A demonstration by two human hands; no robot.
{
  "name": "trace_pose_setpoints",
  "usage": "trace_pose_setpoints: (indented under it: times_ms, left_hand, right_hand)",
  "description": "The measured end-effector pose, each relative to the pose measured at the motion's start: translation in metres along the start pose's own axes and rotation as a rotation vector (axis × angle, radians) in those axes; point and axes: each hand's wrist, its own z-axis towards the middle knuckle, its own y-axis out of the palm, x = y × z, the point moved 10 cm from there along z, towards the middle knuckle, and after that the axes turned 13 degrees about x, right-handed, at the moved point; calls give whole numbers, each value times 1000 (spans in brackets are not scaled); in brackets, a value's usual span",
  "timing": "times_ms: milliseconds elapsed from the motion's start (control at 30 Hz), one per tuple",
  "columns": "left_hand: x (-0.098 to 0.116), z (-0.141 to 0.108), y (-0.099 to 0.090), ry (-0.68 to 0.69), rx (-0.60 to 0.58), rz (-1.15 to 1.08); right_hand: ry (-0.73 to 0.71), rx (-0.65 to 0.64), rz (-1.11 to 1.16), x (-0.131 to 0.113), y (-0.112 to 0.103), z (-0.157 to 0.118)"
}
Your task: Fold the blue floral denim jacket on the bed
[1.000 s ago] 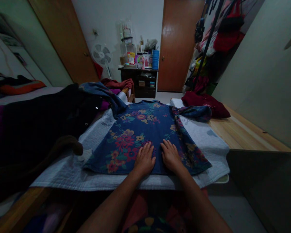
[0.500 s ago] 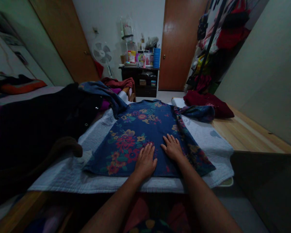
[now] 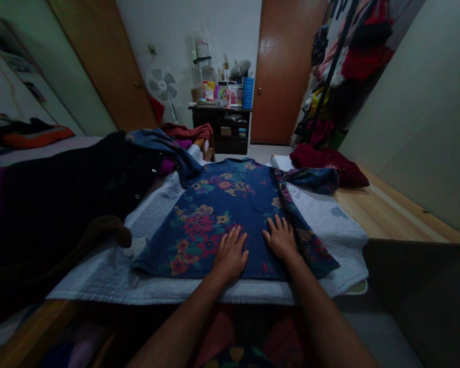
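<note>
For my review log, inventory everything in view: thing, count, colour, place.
Floral shirt: one, blue, centre.
Quilted cover: one, pale, under shirt.
Dark clothing: count unclear, black, left.
Orange cloth: count unclear, orange, far left.
Rust cloth: count unclear, reddish, rear left.
Maroon bundle: one, maroon, rear right.
Wooden surface: one, light brown, right.
Fan: one, pale, rear left.
Doors: two, brown, rear.
Cabinet: one, dark, rear centre.
Small items: uncountable, mixed, on cabinet.
Hanging bags and clothes: count unclear, mixed, rear right.
Forearms: two, bare, bottom.
Left hand: one, bare, on shirt.
Right hand: one, bare, on shirt.
</note>
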Motion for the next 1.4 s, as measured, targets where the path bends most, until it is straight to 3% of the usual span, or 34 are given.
trace_pose_setpoints:
  times_ms: [533,1400]
  left_hand:
    - [0,1,-1,-18,-10,-8]
    - [7,5,0,-2,-49,64]
  right_hand:
    - [-94,32,54,4,-18,-59]
    - [-58,94,61,10,-32,-87]
